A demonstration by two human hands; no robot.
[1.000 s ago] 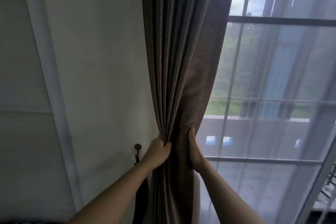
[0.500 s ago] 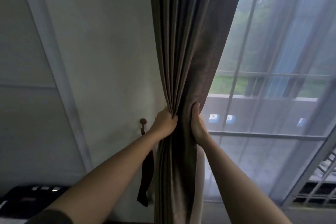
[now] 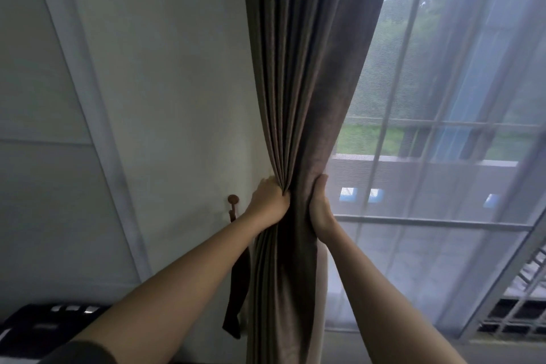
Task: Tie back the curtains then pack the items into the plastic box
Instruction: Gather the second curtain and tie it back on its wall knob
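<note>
Curtain [image 3: 307, 97] between left hand [image 3: 270, 204], right hand [image 3: 320, 207]

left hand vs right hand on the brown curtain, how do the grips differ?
The left hand fists the pleats from the wall side, knuckles showing; the right hand lies long against the window-side edge, thumb up, fingers hidden behind the fabric. The left hand sits beside the wall hook; the right hand is in front of the sheer curtain. Shared: both hold the brown curtain at about the same height.
</note>
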